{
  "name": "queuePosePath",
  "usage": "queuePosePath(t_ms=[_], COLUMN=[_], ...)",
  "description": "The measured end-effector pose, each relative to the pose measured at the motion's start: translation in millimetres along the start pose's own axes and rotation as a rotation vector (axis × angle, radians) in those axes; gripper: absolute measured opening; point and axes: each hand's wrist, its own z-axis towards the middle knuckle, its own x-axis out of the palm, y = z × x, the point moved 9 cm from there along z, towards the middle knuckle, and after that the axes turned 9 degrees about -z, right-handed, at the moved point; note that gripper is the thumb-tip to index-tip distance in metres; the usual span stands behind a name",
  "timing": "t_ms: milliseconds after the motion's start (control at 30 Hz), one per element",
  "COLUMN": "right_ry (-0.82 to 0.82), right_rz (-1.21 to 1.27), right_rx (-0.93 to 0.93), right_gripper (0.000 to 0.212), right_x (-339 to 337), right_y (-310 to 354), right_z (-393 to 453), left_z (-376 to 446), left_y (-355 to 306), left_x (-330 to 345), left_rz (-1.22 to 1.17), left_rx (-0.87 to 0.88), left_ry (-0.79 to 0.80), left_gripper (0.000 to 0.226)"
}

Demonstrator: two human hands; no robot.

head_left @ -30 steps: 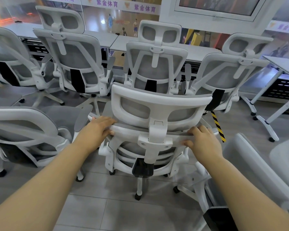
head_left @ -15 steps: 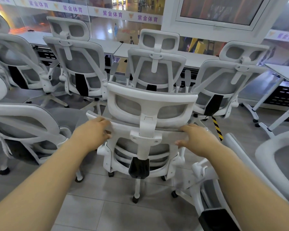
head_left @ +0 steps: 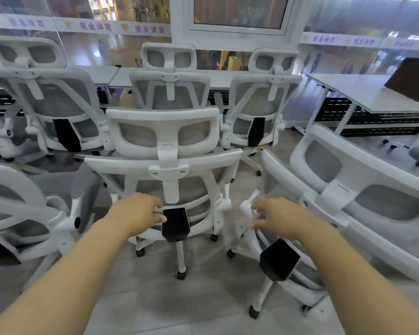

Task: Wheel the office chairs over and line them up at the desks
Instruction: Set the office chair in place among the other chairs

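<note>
Two bare hands out in front, neither holding anything: left hand [head_left: 137,215] hovers low at the back of the nearest office chair [head_left: 165,165], fingers loosely curled beside its black lumbar block [head_left: 175,224], contact with the frame can't be told; right hand [head_left: 279,217] is apart from that chair, fingers spread and relaxed, blurred, in the gap toward the tilted chair at right [head_left: 353,189]. Nearest chair is white-framed with grey mesh, upright, headrest up, standing on the grey tile floor [head_left: 179,305] just behind a row of three matching chairs: left one [head_left: 49,97], middle one [head_left: 169,90], right one [head_left: 264,97], all backs to the camera and pushed up to the long white desks [head_left: 102,73]. Another white desk [head_left: 363,93] sits at far right with a dark brown object [head_left: 414,78] on top, kind unclear. One more chair at lower left [head_left: 22,209], partly cut off by the frame edge. No containers in view
</note>
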Motion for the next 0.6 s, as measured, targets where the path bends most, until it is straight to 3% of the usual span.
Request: queuePosePath(t_ms=[200,400,500,600], right_ry=[-0.027,-0.273,-0.424,-0.473], right_rz=[-0.012,-0.003,-0.066,-0.115], right_rx=[0.221,0.472,0.549,0.554], right_gripper=[0.044,0.042,0.045,0.05], right_x=[21,14,10,15], right_y=[-56,-123,-156,-180], right_z=[-74,-134,-149,-146], left_z=[-9,0,11,26], left_y=[-67,-142,-178,-214], left_x=[35,48,49,48], left_rz=[0.052,0.063,0.07,0.047], left_rx=[0.164,0.326,0.38,0.426], left_ry=[0.083,0.118,0.122,0.097], left_gripper=[0.033,0.017,0.032,0.041])
